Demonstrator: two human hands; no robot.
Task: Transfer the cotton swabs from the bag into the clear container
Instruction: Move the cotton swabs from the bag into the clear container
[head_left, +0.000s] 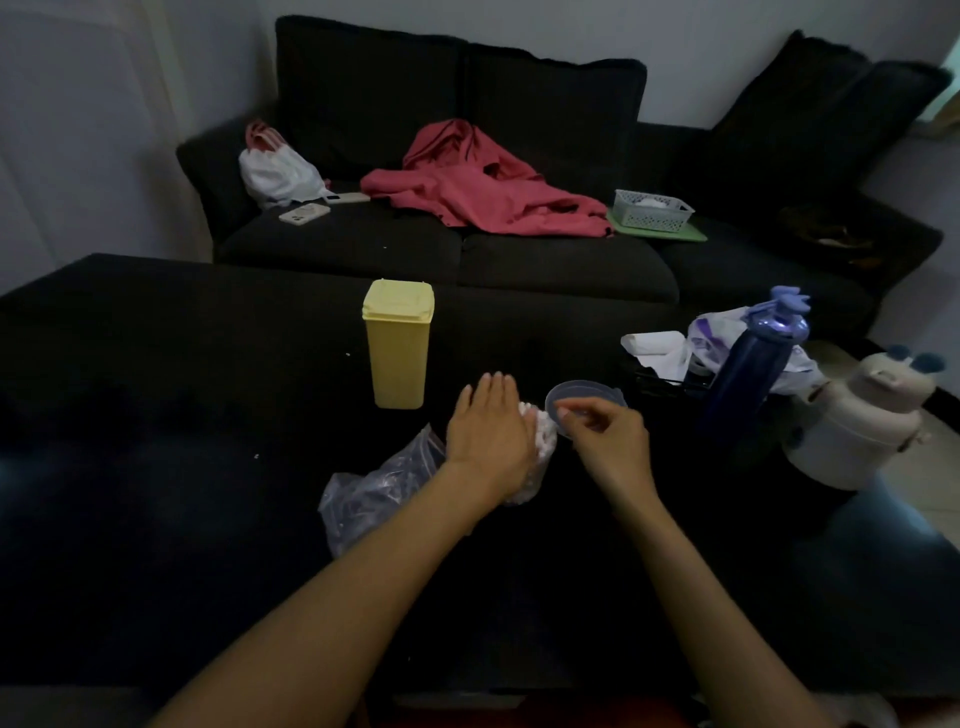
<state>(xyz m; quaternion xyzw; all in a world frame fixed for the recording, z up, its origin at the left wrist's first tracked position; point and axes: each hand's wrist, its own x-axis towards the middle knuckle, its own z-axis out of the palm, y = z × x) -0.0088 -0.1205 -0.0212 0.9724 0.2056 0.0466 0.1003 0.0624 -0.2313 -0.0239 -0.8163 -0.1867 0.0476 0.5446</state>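
A crumpled clear plastic bag (366, 493) lies on the dark table under my left forearm. My left hand (488, 431) rests flat, fingers straight, over a bundle of white cotton swabs (540, 441) that shows along its right side. Just right of the swabs lies a round clear plastic piece (584, 392), either the container or its lid. My right hand (610, 436) is at its near rim, thumb and forefinger pinched together on something small that I cannot make out.
A yellow lidded bin (397, 348) stands behind my left hand. At the right are a dark blue bottle (748, 374), a cream bottle (852, 426), tissue and a plastic bag (727, 338). A dark sofa (519, 260) with red cloth, phones and a basket lies beyond.
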